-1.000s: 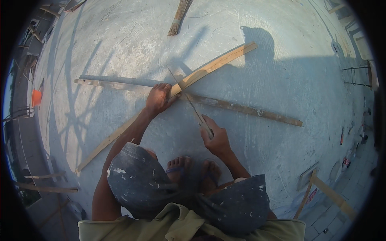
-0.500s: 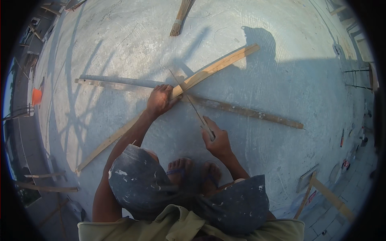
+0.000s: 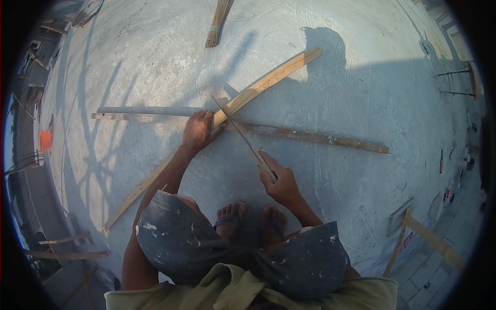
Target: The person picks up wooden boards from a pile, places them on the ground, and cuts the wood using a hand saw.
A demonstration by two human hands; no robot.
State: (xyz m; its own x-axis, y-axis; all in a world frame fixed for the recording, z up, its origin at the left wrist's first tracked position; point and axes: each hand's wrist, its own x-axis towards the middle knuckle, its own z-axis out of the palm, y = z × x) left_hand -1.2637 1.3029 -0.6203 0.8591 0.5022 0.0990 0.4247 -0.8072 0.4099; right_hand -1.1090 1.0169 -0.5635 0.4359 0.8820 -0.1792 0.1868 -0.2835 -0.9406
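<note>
A pale wooden plank [image 3: 270, 81] runs diagonally over a weathered, paint-spotted batten [image 3: 322, 138] lying on the concrete floor. My left hand [image 3: 198, 129] is closed on the pale plank where the two pieces cross, pressing from the left. My right hand [image 3: 278, 177] grips the handle of a thin saw [image 3: 243, 137], whose blade lies across the pale plank just right of my left hand. My bent knees and sandalled feet are below the crossing.
A straw broom [image 3: 216, 28] lies at the top. An orange container [image 3: 45, 140] and loose boards [image 3: 67, 254] are at the left. At the right are protruding rods [image 3: 453, 92], a small tool [image 3: 441, 161] and leaning wooden pieces [image 3: 434, 238].
The saw and my right hand have shifted slightly along the cutting line. My left hand stays on the plank. The whole view has shifted a little.
</note>
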